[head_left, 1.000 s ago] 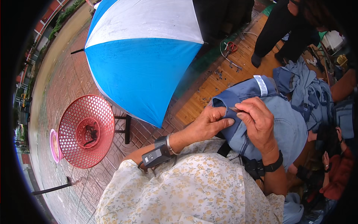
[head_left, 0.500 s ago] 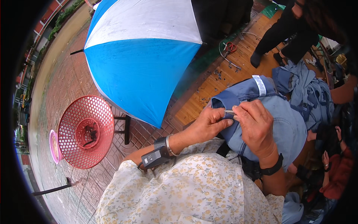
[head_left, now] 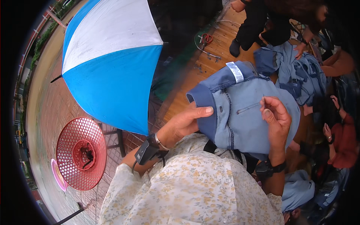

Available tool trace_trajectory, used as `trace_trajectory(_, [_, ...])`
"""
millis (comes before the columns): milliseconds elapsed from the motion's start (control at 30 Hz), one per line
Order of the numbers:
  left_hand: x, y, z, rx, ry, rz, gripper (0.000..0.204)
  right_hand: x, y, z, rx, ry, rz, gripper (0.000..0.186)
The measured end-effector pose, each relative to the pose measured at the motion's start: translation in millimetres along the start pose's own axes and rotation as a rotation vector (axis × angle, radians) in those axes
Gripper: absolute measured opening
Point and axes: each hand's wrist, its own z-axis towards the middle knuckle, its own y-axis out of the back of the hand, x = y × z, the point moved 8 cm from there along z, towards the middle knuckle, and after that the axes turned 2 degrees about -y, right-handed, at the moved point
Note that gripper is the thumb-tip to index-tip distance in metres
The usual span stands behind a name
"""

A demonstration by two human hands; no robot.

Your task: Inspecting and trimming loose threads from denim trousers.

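Observation:
A light-blue denim garment (head_left: 247, 125) with a darker blue band and a white label lies across my lap. My left hand (head_left: 183, 122) grips the edge of the band, its thumb lying on top and the other fingers hidden beneath the cloth. A short dark slit, like a buttonhole, shows in the garment near that thumb. Over the right part of the garment, my right hand (head_left: 276, 116) is raised with thumb and forefinger pinched together. Between them a thin dark needle-like thing (head_left: 264, 99) sticks up; it is too small to make out exactly.
A blue-and-white umbrella (head_left: 112, 78) stands open at the far left. Below it are a red perforated basket (head_left: 98, 157) and a pink basin (head_left: 57, 176). Red-handled scissors (head_left: 206, 38) lie on the wooden floor. Other people sit at the right among denim pieces (head_left: 296, 71).
My hands, close together at the band before, have parted. The right hand has moved right with the thin thing, while the left keeps the band. The view has shifted, and a co-worker's hand now touches the denim pieces.

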Motion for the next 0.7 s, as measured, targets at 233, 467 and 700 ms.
trace_trajectory(233, [43.1,17.9,11.9,-0.277,0.132,-0.022,0.039,-17.0,-11.9,-13.5,0.043,-0.081,0.078,0.022])
trace_trajectory(467, [51.3,2.8,10.5,-0.311,0.272,0.03,0.034,-12.5,-9.9,-21.6,0.019,-0.042,0.001,0.023])
trace_trajectory(700, [53.7,3.3,8.0,-0.279,0.251,0.081,0.033,-9.0,-18.9,-27.3,0.039,-0.09,-0.181,0.03])
